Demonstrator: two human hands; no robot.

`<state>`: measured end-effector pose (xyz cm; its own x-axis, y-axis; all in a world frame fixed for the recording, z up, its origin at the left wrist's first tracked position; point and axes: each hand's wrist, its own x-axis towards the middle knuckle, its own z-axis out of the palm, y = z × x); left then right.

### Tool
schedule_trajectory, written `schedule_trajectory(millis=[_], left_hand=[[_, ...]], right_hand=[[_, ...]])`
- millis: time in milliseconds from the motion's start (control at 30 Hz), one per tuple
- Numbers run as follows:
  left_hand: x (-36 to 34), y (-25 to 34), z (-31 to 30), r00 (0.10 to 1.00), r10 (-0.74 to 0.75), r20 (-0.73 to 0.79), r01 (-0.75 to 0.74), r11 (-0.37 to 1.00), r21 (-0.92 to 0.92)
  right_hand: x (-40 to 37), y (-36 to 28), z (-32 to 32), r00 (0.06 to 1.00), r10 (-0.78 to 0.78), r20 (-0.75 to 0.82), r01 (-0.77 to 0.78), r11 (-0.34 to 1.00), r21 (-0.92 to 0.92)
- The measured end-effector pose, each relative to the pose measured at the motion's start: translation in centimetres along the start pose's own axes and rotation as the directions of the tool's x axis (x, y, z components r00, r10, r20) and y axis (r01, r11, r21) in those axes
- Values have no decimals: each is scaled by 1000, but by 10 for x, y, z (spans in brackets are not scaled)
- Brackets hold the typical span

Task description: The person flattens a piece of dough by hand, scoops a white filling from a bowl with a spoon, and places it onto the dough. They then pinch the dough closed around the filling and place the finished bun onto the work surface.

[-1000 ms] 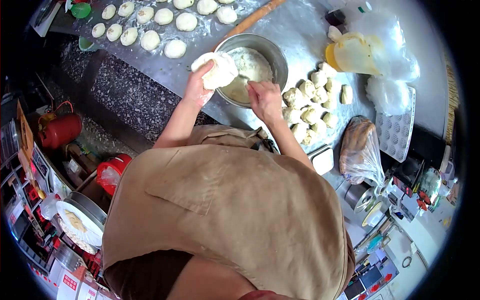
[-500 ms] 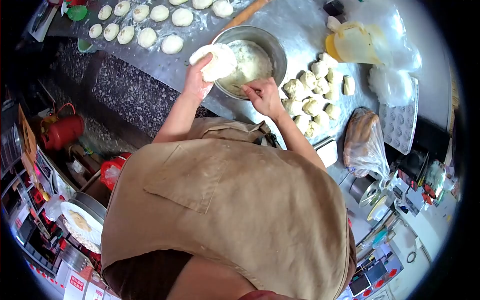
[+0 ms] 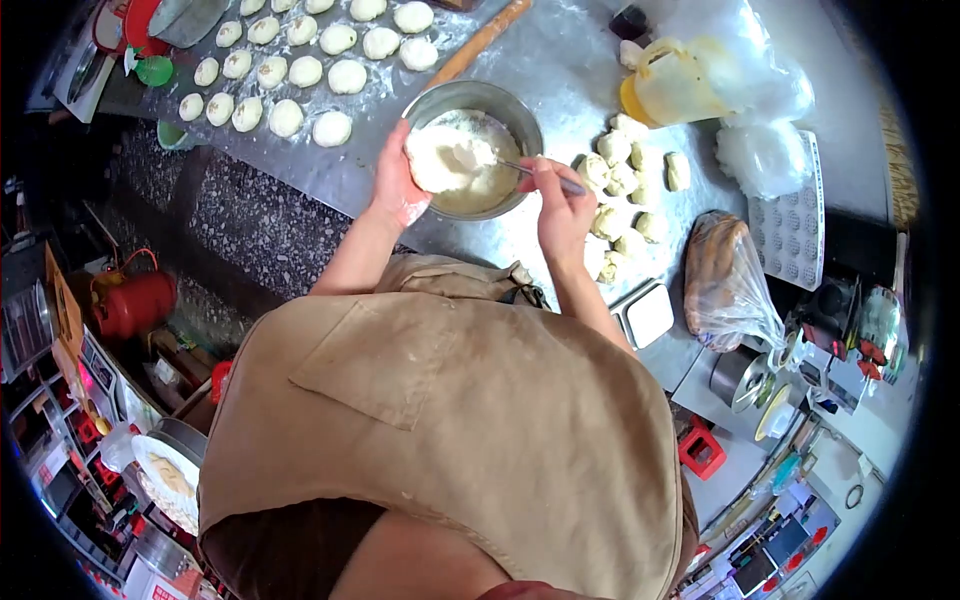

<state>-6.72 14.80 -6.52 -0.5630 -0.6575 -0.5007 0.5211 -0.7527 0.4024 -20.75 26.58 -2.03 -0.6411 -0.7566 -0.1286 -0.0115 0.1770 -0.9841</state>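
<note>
My left hand (image 3: 398, 180) holds a flattened dough round (image 3: 430, 160) at the left rim of a metal bowl (image 3: 528, 125). White crumbly filling (image 3: 485, 185) lies in the bowl. My right hand (image 3: 562, 208) is closed around the handle of a metal spoon (image 3: 545, 176), whose far end reaches over the bowl to the dough. The spoon's tip is hard to tell from the white filling. Close by on the right are several uncooked dough pieces (image 3: 622, 180).
Rows of round dough buns (image 3: 347, 77) sit at the upper left, beside a wooden rolling pin (image 3: 480, 42). To the right are an oil jug (image 3: 675, 85), a bagged loaf (image 3: 718, 275), a white scale (image 3: 648, 313) and a moulded tray (image 3: 790, 235).
My right hand has risen out of the bowl with the spoon, which now reaches to the dough. The dough in my left hand is lower against the bowl. The whole view has shifted slightly.
</note>
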Motion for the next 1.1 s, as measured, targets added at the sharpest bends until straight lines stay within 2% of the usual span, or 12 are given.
schedule_trajectory(millis=[67, 100, 133, 233, 367, 633, 700, 733, 800, 933, 1000, 1100], left_hand=[[-6, -3, 13, 996, -83, 22, 83, 996, -17], [-9, -4, 18, 993, -110, 30, 111, 993, -25], [-10, -3, 21, 994, -106, 37, 107, 994, -26], [-11, 1, 30, 992, -108, 61, 113, 991, -72], [-11, 5, 33, 988, -129, 84, 136, 988, -78], [-9, 9, 23, 991, -75, 108, 82, 995, -63], [-6, 12, 15, 980, -90, 176, 103, 992, -68], [-8, 15, 13, 981, -86, 176, 100, 993, -70], [-12, 19, 10, 994, -58, 90, 46, 991, 128], [-13, 22, 3, 974, -176, 145, 163, 982, 99], [-11, 21, -1, 961, -217, 172, 203, 974, 95], [-11, 19, 1, 948, -262, 182, 237, 960, 148]], right_hand=[[-6, 8, 10, 977, -193, -89, 198, 979, 41], [-7, 15, 10, 863, -497, -87, 470, 854, -222], [-8, 19, 7, 775, -632, 11, 590, 717, -372], [-15, 29, 3, 523, -802, 289, 781, 315, -540], [-23, 40, 2, 440, -820, 366, 817, 196, -543], [-24, 15, -2, 481, -844, 237, 794, 305, -525], [-21, 14, -9, 547, -824, 148, 729, 382, -569], [-13, 17, -11, 631, -770, 98, 675, 482, -559], [3, 31, -17, 808, -524, 271, 565, 556, -609], [12, 25, -3, 749, -567, 344, 640, 482, -599], [15, 10, 4, 794, -486, 365, 594, 747, -298], [24, 5, 3, 755, -476, 452, 623, 735, -267]])
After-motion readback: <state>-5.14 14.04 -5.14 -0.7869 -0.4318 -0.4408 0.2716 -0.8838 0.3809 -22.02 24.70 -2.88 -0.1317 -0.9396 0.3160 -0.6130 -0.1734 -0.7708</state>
